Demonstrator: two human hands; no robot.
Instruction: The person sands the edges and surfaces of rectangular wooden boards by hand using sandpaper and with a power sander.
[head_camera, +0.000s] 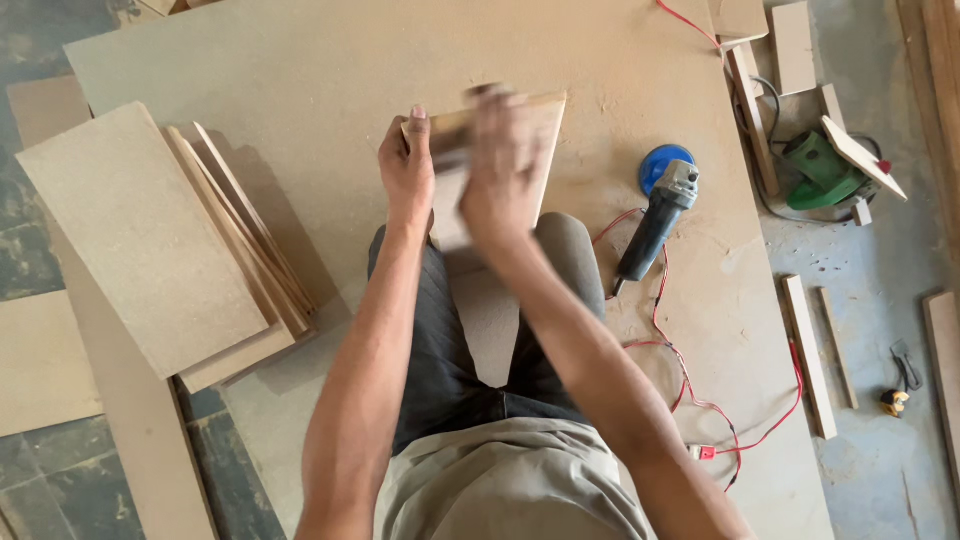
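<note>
My left hand (405, 170) grips the left edge of a small fibreboard panel (545, 125) that stands tilted over my knees. My right hand (505, 165) is blurred with motion and presses on the panel's face, with a small pale pad or block seemingly under its fingers; what it is cannot be told. I sit on a large fibreboard sheet (330, 60) with my legs stretched forward.
A stack of similar panels (160, 235) lies to my left. An angle grinder with a blue disc (660, 205) and its red cord (690, 385) lie to my right. Wood strips (808, 355), offcuts and a green power tool (825, 170) sit on the concrete floor further right.
</note>
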